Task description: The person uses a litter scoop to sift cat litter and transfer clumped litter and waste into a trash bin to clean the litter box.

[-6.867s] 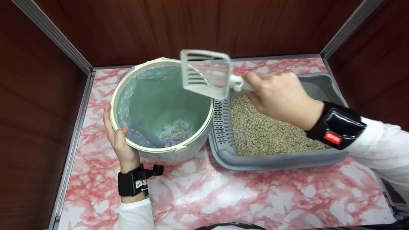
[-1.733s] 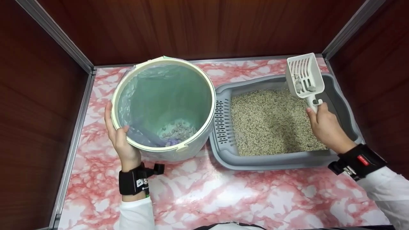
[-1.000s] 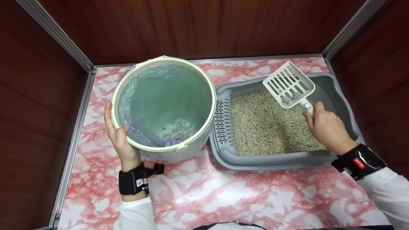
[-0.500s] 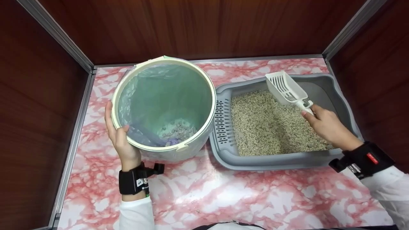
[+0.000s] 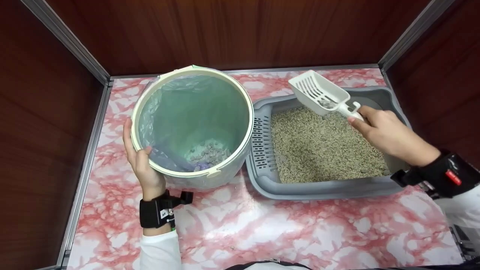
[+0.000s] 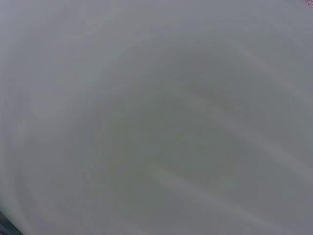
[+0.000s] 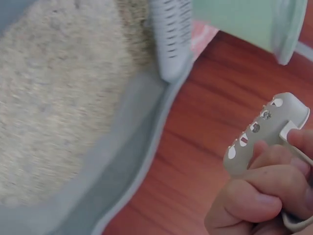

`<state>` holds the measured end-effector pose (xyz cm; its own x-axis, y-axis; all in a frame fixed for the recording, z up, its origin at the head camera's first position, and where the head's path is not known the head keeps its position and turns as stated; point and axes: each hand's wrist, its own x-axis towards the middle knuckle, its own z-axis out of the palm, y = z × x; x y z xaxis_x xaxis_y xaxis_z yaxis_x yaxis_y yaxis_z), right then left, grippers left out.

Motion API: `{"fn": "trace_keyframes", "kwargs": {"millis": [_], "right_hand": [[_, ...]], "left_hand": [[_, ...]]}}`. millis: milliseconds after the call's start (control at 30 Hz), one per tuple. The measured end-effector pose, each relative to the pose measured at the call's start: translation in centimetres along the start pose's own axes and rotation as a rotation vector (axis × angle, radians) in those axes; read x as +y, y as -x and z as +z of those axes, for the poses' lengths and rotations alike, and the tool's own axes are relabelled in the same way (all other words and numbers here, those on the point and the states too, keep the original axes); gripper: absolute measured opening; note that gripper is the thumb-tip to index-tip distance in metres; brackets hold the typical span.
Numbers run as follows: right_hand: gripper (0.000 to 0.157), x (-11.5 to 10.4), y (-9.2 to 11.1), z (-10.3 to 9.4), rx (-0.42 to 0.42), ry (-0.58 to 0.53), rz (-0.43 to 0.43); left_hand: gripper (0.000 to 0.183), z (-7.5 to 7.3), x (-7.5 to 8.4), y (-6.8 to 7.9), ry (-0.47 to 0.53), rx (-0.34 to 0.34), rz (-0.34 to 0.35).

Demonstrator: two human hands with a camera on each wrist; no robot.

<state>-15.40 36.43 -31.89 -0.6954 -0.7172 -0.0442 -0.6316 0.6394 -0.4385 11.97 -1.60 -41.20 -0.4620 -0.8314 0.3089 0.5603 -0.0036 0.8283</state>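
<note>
My right hand [image 5: 390, 133] grips the handle of a white slotted litter scoop [image 5: 318, 88], fingers curled round it in the right wrist view. The scoop hangs above the back of a grey litter box [image 5: 326, 187], its head toward the bin. A few greyish clumps [image 5: 327, 104] lie in it near the handle. My left hand [image 5: 144, 168] holds the left rim of a round trash bin [image 5: 210, 180], thumb over the rim and fingers along the outside. Inside the bin's clear liner [image 5: 150, 123] lies a heap of grey clumps [image 5: 210, 152]. Only a blurred pale surface fills the left wrist view.
Pale granular litter [image 5: 318, 150] covers the box floor, with small dark clumps at its front right. The box's slotted end [image 5: 259, 142] stands against the bin. Dark wood panels [image 5: 240, 33] enclose the back and sides of the red-and-white marbled table [image 5: 262, 232].
From the right side of the litter box, the scoop has moved left toward the bin, its head tipping about on the way. My left hand and the bin stay in place.
</note>
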Motion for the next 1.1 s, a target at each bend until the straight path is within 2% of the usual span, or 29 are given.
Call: {"fn": "trace_keyframes", "kwargs": {"millis": [233,433,567,700,800,933,1000,1100], "right_hand": [[0.030,-4.9,-1.6,-1.2,0.010,0.083,-0.159],[0.028,-8.2,-3.6,-0.1,-0.004,0.168,-0.319],[0.028,-10.3,-5.1,0.7,0.064,0.272,-0.473],[0.026,-12.4,-6.3,1.4,0.178,0.408,-0.645],[0.023,-13.9,-6.9,2.1,0.231,0.547,-0.751],[0.018,-15.6,-6.9,3.0,0.284,0.809,-0.882],[0.019,-16.0,-6.6,3.3,0.341,0.939,-0.946],[0.021,-16.2,-6.2,3.6,0.437,1.015,-1.018]], "left_hand": [[0.078,0.2,-0.1,0.1,0.001,0.012,-0.014],[0.079,0.3,-0.3,0.0,0.004,-0.001,-0.019],[0.078,0.2,-0.3,-0.1,0.002,0.001,-0.019],[0.078,-0.1,-0.2,-0.1,-0.002,0.003,-0.021],[0.078,-0.2,-0.1,-0.1,-0.002,0.007,-0.020],[0.078,-0.4,-0.1,-0.3,0.006,0.020,-0.015],[0.078,-0.4,-0.1,-0.3,0.009,0.022,-0.016],[0.077,-0.5,-0.1,-0.3,0.021,0.018,-0.018]]}}
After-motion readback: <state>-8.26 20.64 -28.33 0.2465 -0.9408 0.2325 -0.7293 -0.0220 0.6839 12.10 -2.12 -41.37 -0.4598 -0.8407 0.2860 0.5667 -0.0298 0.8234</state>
